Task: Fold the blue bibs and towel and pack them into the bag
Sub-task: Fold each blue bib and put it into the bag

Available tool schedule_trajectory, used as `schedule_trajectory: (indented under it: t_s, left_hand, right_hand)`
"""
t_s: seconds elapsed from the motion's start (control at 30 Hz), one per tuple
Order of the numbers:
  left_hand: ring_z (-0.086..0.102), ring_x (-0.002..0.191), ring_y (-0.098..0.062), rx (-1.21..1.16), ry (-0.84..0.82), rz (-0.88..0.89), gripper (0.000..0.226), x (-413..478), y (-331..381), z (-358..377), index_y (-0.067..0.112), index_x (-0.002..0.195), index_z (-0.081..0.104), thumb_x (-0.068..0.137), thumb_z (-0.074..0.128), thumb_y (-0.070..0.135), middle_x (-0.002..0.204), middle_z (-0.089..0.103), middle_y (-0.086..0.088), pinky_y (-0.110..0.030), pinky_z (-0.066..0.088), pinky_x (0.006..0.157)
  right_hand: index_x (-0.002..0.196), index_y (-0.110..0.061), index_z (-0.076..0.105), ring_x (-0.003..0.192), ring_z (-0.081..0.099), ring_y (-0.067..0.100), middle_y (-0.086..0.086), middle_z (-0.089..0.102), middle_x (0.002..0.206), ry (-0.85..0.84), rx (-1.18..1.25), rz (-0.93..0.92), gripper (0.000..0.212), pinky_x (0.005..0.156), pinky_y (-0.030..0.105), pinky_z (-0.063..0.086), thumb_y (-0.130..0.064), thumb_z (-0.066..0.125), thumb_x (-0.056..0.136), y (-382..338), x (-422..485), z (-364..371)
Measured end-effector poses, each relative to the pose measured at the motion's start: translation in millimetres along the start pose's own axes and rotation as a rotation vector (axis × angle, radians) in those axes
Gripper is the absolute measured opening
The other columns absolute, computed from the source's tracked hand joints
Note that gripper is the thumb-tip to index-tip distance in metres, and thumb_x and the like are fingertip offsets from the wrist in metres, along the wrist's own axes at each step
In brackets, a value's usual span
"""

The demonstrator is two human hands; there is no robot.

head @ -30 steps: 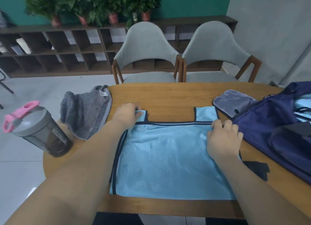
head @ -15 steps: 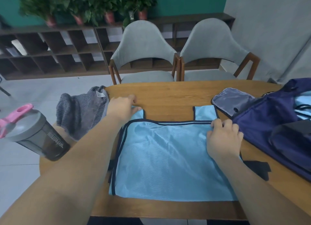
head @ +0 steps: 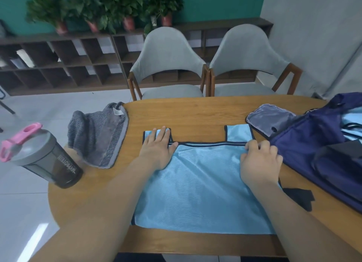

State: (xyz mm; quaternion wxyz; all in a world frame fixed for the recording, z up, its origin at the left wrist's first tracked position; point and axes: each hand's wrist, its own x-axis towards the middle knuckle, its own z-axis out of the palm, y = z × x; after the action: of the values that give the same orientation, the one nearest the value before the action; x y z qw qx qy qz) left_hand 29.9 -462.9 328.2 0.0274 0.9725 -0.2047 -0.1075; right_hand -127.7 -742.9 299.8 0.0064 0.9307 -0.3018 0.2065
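Observation:
A light blue bib [head: 203,185] with dark trim lies spread flat on the wooden table [head: 195,113], its two straps pointing away from me. My left hand [head: 157,148] rests flat on the left strap and top left corner, fingers straight. My right hand [head: 259,161] sits on the bib's top right corner with its fingers curled at the trimmed edge below the right strap. A grey towel [head: 98,136] lies crumpled at the table's left side. The navy bag [head: 321,154] stands open on the right, with light blue cloth showing inside.
A grey shaker bottle [head: 43,156] with a pink lid clip stands at the table's left edge. A grey pouch flap [head: 270,118] of the bag lies beside the right strap. A black strap end [head: 299,197] lies by my right forearm. Two grey chairs [head: 168,66] face the far side.
My left hand has slid from the bib's far left corner onto the left strap and flattened out there. The strap now lies smoother. My right hand has stayed at the right corner.

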Motion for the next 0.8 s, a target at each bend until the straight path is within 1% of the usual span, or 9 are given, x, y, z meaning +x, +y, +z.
schedule_trajectory:
  t_s: [0.07,0.17,0.2,0.27,0.43,0.5,0.6,0.7,0.8]
  left_hand:
    - [-0.014,0.162,-0.026,0.024,0.056,0.017,0.076,-1.4,1.4,-0.6,0.023,0.169,-0.001,0.106,0.010,0.066,0.176,-0.009,0.001,-0.047,0.002,0.132]
    - [0.005,0.162,-0.025,-0.036,0.357,0.130,0.065,-13.6,8.3,2.3,0.018,0.163,0.031,0.110,0.023,0.055,0.174,0.020,-0.003,-0.045,0.010,0.132]
    - [0.012,0.161,-0.023,-0.082,0.410,0.181,0.061,-18.0,12.9,4.1,0.017,0.160,0.038,0.111,0.028,0.051,0.171,0.029,-0.003,-0.043,0.012,0.131]
    - [0.018,0.160,-0.020,-0.138,0.430,0.271,0.055,-25.4,22.6,8.5,0.017,0.157,0.044,0.111,0.037,0.047,0.167,0.037,0.000,-0.041,0.013,0.131]
    - [0.027,0.156,-0.022,-0.135,0.381,0.379,0.051,-36.4,53.5,11.3,0.024,0.157,0.044,0.110,0.045,0.042,0.165,0.038,0.002,-0.043,0.017,0.130]
    - [0.039,0.148,-0.026,-0.149,0.402,0.312,0.045,-39.2,56.8,12.3,0.023,0.152,0.051,0.108,0.048,0.031,0.159,0.046,-0.001,-0.043,0.026,0.126]
    - [0.053,0.130,-0.031,-0.078,0.483,0.073,0.042,-45.7,41.0,13.1,0.018,0.142,0.059,0.101,0.053,0.019,0.143,0.057,-0.006,-0.044,0.041,0.107]
    - [0.052,0.117,-0.030,0.008,0.453,-0.163,0.038,-56.7,18.3,12.7,0.016,0.138,0.058,0.102,0.049,0.025,0.132,0.058,-0.007,-0.042,0.042,0.093]
    - [0.053,0.113,-0.029,0.038,0.443,-0.233,0.038,-62.9,0.5,14.3,0.016,0.134,0.060,0.106,0.047,0.037,0.123,0.059,-0.007,-0.043,0.041,0.091]
  right_hand:
    - [0.107,-0.018,0.060,0.093,0.042,0.031,0.008,0.048,0.102,0.000,0.007,-0.004,0.016,0.079,0.046,0.039,-0.023,0.061,0.092,0.0,-0.1,-1.2]
    - [0.108,-0.020,0.061,0.095,0.044,0.030,0.006,0.050,0.103,-0.022,0.022,0.004,0.018,0.082,0.047,0.039,-0.023,0.062,0.091,-0.4,0.3,-3.5]
    - [0.108,-0.021,0.061,0.095,0.044,0.030,0.006,0.050,0.104,-0.031,0.026,0.010,0.018,0.082,0.047,0.039,-0.023,0.062,0.091,0.0,0.5,-4.6]
    - [0.109,-0.022,0.062,0.097,0.044,0.029,0.005,0.051,0.105,-0.043,0.039,0.014,0.018,0.083,0.046,0.039,-0.023,0.062,0.091,-0.1,1.3,-6.1]
    - [0.112,-0.024,0.063,0.099,0.046,0.028,0.004,0.051,0.108,-0.061,0.081,0.019,0.020,0.084,0.045,0.037,-0.021,0.061,0.092,1.8,0.1,-8.3]
    - [0.113,-0.026,0.065,0.099,0.047,0.027,0.002,0.053,0.108,-0.056,0.127,0.026,0.023,0.084,0.044,0.036,-0.017,0.061,0.092,3.6,-0.1,-9.0]
    - [0.115,-0.027,0.067,0.100,0.049,0.026,0.002,0.056,0.110,-0.049,0.236,0.040,0.030,0.085,0.043,0.035,-0.008,0.061,0.092,7.4,0.5,-9.5]
    - [0.117,-0.025,0.069,0.101,0.051,0.027,0.003,0.058,0.111,-0.047,0.330,0.045,0.034,0.085,0.043,0.035,-0.002,0.060,0.094,10.8,1.2,-8.3]
    - [0.119,-0.021,0.071,0.105,0.054,0.030,0.007,0.062,0.112,-0.052,0.431,0.069,0.037,0.090,0.044,0.038,0.003,0.056,0.095,12.6,2.8,-7.1]
